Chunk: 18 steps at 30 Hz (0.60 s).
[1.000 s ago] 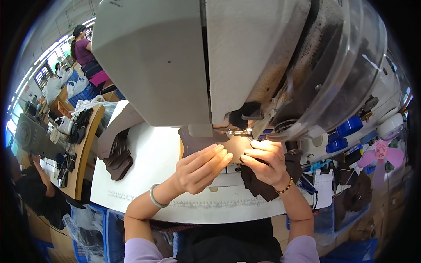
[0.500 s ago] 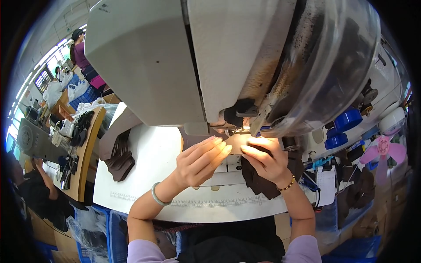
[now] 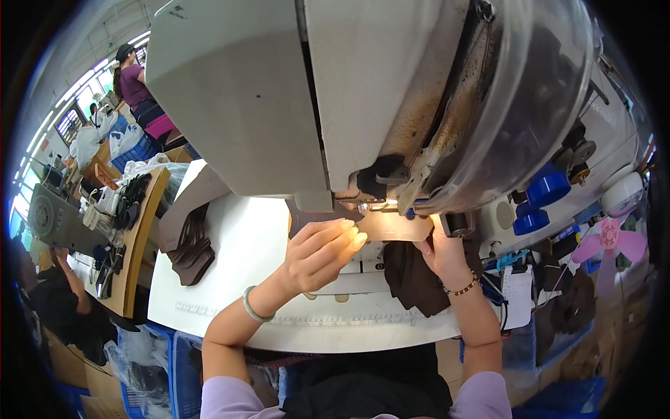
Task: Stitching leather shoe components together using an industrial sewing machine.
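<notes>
A brown piece of flat material [image 3: 395,228] lies under the needle area of a large white sewing machine [image 3: 237,105], lit by its lamp. My left hand [image 3: 317,258] is closed at the near left edge of the piece, fingertips pressed together. At the piece's right end my right hand [image 3: 445,253] holds the edge, with the thumb below and the fingers partly hidden behind it. Below and between my hands hang dark brown pieces [image 3: 416,281] over the machine bed. A fanned stack of brown pieces [image 3: 190,255] rests on the white table [image 3: 237,244] to the left.
The machine head fills the upper middle, close above my hands. At right are blue thread knobs [image 3: 548,190], a pink fan [image 3: 611,241] and a white paper pad [image 3: 518,297]. A wooden-edged bench [image 3: 146,244] and a blue crate [image 3: 146,370] stand left. Other people work at left.
My right hand has shifted right from the middle to the piece's right end, uncovering more of the material. My left hand stays at nearly the same place.
</notes>
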### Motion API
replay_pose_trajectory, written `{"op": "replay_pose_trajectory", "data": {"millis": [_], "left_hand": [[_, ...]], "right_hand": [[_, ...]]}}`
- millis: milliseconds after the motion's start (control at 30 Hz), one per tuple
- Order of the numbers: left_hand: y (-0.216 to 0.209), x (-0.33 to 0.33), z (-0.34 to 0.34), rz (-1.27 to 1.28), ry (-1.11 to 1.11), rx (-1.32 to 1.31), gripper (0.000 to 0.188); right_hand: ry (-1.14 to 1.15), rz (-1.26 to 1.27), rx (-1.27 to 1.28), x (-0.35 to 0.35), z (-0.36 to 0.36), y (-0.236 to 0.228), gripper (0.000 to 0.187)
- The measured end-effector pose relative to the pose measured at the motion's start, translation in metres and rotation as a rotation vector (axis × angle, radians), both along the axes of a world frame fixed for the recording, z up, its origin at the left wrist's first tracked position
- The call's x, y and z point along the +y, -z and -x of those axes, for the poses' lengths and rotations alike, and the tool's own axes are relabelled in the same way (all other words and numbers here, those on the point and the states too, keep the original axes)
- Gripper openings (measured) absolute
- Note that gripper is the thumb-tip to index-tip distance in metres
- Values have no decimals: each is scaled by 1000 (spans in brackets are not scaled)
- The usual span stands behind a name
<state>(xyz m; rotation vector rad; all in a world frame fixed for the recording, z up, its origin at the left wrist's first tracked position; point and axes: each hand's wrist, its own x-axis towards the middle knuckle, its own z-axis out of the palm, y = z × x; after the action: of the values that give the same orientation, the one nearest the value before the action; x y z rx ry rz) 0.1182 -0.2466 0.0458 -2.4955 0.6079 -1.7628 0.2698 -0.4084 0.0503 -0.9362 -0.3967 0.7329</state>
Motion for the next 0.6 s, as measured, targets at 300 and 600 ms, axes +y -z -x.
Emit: {"op": "replay_pose_trajectory", "data": {"millis": [300,600], "left_hand": [[-3,1,-1,-26,-34,3,24],[-10,-4,2,102,-74,113,16]], "right_hand": [[-74,-150,-198,-5,-22,34,17],[75,15,-259,11,-33,53,13]]}}
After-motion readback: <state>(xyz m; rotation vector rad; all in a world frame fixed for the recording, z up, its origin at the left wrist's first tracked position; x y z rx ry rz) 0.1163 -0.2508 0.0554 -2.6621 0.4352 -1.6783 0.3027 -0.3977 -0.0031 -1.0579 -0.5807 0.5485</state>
